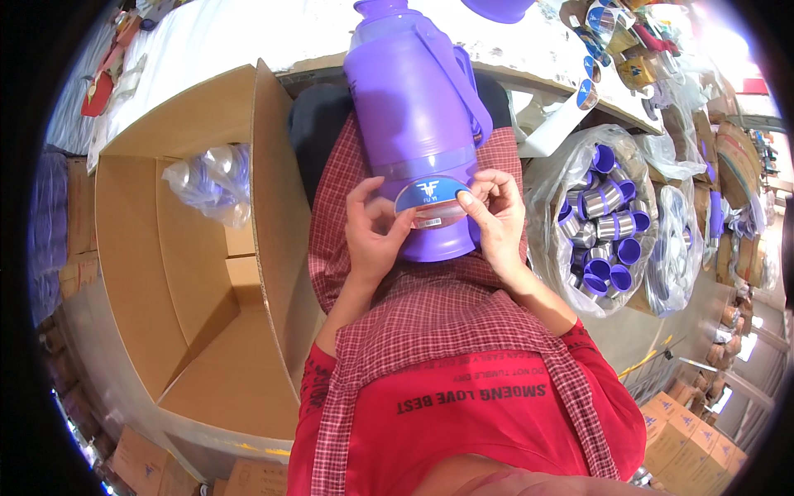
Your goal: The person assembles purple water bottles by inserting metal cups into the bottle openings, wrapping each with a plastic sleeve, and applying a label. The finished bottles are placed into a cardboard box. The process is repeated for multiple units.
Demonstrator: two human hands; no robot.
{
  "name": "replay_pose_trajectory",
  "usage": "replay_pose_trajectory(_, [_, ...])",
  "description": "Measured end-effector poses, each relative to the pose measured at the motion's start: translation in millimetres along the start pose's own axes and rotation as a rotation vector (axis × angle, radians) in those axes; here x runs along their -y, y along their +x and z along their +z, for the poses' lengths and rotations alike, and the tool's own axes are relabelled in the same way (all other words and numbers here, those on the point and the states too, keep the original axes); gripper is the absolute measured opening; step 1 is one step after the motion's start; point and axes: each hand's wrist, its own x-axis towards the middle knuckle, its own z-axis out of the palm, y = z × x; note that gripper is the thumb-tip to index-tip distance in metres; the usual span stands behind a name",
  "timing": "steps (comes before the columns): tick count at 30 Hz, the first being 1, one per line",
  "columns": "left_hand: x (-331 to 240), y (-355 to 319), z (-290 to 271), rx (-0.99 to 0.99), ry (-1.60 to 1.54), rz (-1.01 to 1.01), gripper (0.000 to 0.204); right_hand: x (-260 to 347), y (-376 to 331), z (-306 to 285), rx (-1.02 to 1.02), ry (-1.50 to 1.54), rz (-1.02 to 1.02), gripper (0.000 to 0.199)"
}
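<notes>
A large purple thermos flask (397,107) rests across my lap, its top away from me and its handle (463,83) along the right side. Over its lower part lies a blue label (430,192) with a white emblem and a paler strip beneath. My left hand (372,227) pinches the label's left edge between thumb and curled fingers. On the opposite edge, the thumb of my right hand (499,223) presses the label, its fingers bent behind. Whether the label is stuck flat to the flask cannot be made out.
Left of me stands an open cardboard box (182,331) with a plastic-wrapped bundle (215,182) inside. A clear bag (546,207) on the right holds several steel-and-purple cups (608,198). Ahead is a white-covered table (306,33); a strip of labels (558,124) hangs at its edge.
</notes>
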Motion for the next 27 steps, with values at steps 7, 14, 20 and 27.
replay_pose_trajectory(7, [-0.4, 0.7, -0.3, -0.006, -0.014, -0.016, 0.06, -8.7, -5.4, -1.8, 0.006, -0.043, -0.017, 0.031])
replay_pose_trajectory(14, [-1.6, 2.5, -10.7, -0.109, 0.31, -0.079, 0.053, -2.2, 15.3, -7.9, -0.061, -0.369, 0.02, 0.037])
replay_pose_trajectory(20, [-31.9, 66.5, -29.2, -0.351, 0.567, 0.175, 0.039, 34.9, 11.5, 4.0, 0.409, -0.89, -0.631, 0.069])
replay_pose_trajectory(27, [-48.2, 308.0, -6.0, -0.004, 0.509, -0.094, 0.073, -19.8, 11.3, -136.4, 0.136, -1.072, -0.352, 0.07])
